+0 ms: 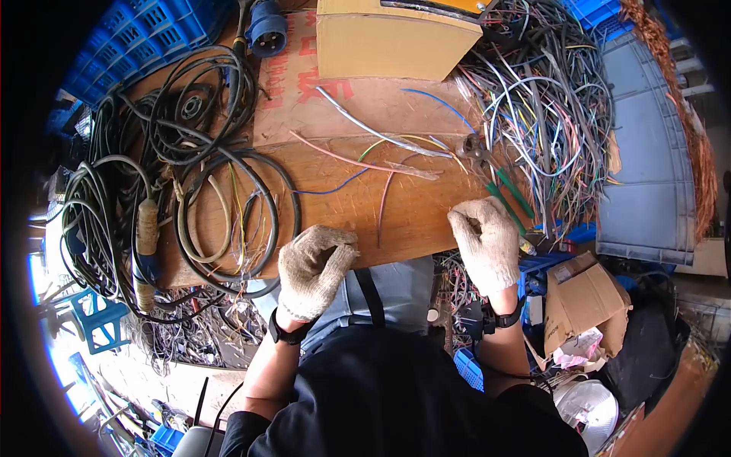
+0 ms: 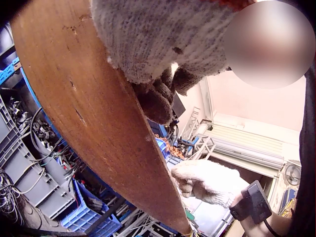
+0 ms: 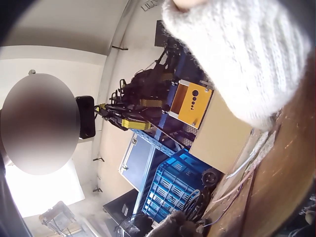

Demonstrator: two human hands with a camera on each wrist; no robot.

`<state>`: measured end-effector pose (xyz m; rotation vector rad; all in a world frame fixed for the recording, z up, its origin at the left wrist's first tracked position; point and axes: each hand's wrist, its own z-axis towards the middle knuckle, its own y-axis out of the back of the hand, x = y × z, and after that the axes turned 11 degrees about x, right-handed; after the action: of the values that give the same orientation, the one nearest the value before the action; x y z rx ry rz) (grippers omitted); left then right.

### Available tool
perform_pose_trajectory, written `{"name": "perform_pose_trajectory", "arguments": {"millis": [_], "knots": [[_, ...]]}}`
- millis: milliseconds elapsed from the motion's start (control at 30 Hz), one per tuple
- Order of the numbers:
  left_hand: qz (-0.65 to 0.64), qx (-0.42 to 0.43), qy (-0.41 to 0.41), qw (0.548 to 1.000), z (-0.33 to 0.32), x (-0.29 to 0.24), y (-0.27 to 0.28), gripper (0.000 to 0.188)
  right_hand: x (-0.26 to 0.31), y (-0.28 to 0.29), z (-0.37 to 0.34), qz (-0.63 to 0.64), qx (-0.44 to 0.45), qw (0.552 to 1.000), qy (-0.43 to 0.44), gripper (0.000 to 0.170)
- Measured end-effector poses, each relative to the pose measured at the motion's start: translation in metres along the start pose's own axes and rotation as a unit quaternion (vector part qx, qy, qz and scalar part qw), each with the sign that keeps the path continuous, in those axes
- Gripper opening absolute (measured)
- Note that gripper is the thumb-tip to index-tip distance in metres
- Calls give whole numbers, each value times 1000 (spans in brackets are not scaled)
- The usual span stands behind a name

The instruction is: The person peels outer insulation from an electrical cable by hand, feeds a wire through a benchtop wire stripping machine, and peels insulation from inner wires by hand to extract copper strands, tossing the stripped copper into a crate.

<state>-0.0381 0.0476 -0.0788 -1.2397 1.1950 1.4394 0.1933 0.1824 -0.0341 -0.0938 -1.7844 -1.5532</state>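
Both hands wear knitted work gloves and rest at the near edge of the wooden table. My left hand lies beside a coil of black cable, its fingers loosely curled and holding nothing. My right hand is likewise loosely curled, with no object in it. Just beyond it lie green-handled cutting pliers, partly hidden by that hand. Between and beyond the hands are loose cut wires: a pink wire, a grey-white wire and a blue wire.
A large tangle of wires heaps up at the right. More black cable piles at the left, near an industrial plug. A yellowish box stands at the back. A grey crate and an opened carton are further right.
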Motion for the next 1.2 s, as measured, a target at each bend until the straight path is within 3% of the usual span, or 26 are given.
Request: {"name": "perform_pose_trajectory", "arguments": {"millis": [300,633,767,833,1100,1200], "knots": [[2,2,5,1000,1,0,1,10,7,0,-3,29,-19,999,11,10],[2,-4,24,1000,0,1,1,14,7,14,0,67,-107,991,54,9],[7,1,27,1000,1,-1,1,14,2,24,-1,77,-92,991,67,11],[11,8,3,1000,1,-2,0,9,-3,26,0,19,-22,996,85,13],[7,0,17,1000,0,-2,0,11,-18,11,-1,-22,53,998,2,21],[-2,-2,31,1000,1,-1,1,13,-19,8,-2,0,19,1000,2,26]]}}
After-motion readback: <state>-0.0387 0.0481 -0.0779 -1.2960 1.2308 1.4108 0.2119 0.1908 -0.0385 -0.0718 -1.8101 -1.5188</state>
